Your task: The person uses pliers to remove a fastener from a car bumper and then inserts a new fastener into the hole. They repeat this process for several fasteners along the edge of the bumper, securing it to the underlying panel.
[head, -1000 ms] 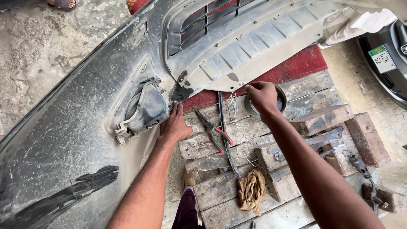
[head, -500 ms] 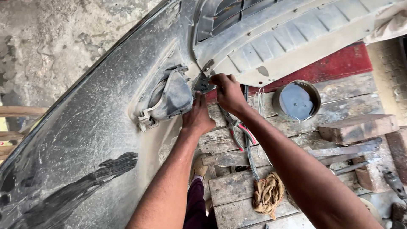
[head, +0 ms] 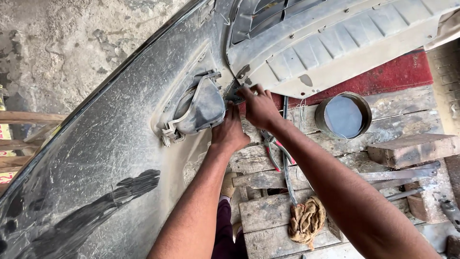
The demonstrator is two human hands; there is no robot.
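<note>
Your right hand point(head: 261, 108) has left the tin and now pinches a small clip point(head: 233, 96) at the dusty grey bumper point(head: 120, 144), beside the fog-lamp housing point(head: 199, 108). Your left hand point(head: 230, 132) stays pressed flat just below it, grasping nothing. On the wooden tabletop point(head: 268, 220) lie one rag point(head: 306, 220), one pair of red-handled pliers point(head: 275, 148), then one round tin point(head: 344, 116) and one brick point(head: 412, 148).

Left hand point(head: 230, 132) and right hand point(head: 259, 106) touch, fingers curled.
</note>
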